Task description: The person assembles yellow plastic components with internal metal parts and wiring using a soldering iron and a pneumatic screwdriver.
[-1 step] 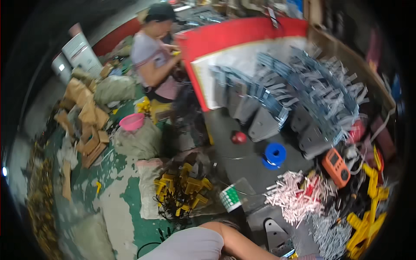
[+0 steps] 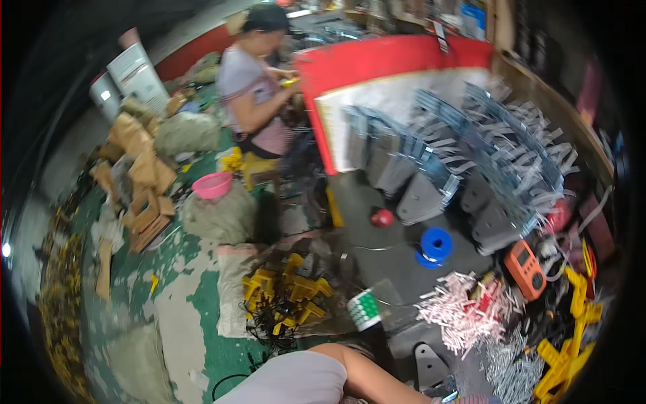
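My bare left forearm, below a grey sleeve, reaches right along the lower edge. At its end a striped patch, perhaps a glove, shows at the very bottom; the fingers are cut off. My right hand is out of view. Just above the left wrist lies a grey metal bracket with holes. Beyond it are a heap of short pale-pink tubes and a pile of silver screws or pins. A blue spool stands farther back on the dark table.
Rows of grey metal brackets with pale strips fill the back right. An orange meter and yellow plastic parts lie right. Left on the floor are yellow corded parts and a pink basin. A co-worker sits beyond.
The view has shifted slightly, so most of the scene sits a little farther right and lower. The striped patch remains at the bottom edge; no object is seen to change place.
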Available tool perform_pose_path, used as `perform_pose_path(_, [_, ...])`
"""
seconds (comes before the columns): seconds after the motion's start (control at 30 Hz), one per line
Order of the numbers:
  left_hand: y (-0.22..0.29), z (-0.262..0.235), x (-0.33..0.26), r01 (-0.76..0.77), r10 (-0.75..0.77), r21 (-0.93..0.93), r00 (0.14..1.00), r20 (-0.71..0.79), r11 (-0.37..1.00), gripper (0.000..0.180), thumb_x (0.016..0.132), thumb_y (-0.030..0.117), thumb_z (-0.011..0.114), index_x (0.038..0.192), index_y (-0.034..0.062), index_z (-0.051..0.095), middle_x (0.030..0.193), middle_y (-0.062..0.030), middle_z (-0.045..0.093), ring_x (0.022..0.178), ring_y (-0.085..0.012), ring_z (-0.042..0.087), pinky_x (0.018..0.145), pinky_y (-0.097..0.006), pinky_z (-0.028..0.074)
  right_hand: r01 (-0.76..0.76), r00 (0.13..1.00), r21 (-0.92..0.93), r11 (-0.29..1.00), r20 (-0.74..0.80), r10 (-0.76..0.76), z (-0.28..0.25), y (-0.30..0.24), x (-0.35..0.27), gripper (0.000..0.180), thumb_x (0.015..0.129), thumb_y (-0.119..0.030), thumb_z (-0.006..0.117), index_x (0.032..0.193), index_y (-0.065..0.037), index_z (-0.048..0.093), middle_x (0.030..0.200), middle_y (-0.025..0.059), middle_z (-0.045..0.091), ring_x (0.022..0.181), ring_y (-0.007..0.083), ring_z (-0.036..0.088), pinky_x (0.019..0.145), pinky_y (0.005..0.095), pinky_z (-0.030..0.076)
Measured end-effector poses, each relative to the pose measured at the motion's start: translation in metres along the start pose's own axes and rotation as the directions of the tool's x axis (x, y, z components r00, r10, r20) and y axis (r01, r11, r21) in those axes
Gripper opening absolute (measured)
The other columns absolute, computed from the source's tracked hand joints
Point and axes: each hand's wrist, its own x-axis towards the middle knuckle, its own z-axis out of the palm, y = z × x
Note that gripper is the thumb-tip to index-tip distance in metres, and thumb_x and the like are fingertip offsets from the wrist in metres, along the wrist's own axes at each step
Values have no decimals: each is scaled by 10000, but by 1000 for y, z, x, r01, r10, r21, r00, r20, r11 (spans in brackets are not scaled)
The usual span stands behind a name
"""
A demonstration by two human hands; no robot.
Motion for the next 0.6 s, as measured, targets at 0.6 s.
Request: perform_pose_path(0.6, [-29,-59,-85,154,-400,486,796,455,860,735,631,350,775,1285,112,535,1208,-126,546,1140,-310,522,1001,-457,391,140,987,-205,969,104,-121,-59,-59,-64,231,953,-193,535,1002,-2,653,982,187,643,906,371,591,834,448,467])
